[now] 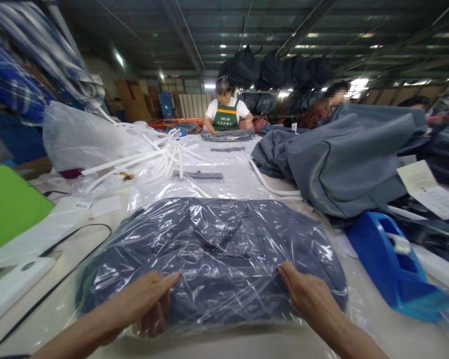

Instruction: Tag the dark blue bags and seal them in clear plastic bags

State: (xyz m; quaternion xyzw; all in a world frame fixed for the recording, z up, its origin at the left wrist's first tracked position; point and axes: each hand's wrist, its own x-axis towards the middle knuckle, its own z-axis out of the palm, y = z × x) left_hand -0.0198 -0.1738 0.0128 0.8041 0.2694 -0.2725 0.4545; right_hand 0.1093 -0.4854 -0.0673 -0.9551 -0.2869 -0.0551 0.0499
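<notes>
A dark grey-blue fabric bag [228, 244] lies flat in front of me inside a clear plastic bag [224, 319]. My left hand [149, 299] is at the near left part of the package, thumb on top and the other fingers curled under a layer of film. On the right, my right hand [303, 286] pinches the same film, its fingertips pressed together on the package. A crease in the plastic runs across between both hands. The far part of the fabric, with a rectangular stitched patch, shows through the shiny film.
White tubes [168, 154] lie beyond to the left, grey fabric bags [344, 164] are heaped right. A blue tape dispenser [392, 264] stands at right. A white device [18, 284] with a black cord and a green panel [11, 214] are left. A co-worker [226, 109] handles another package opposite.
</notes>
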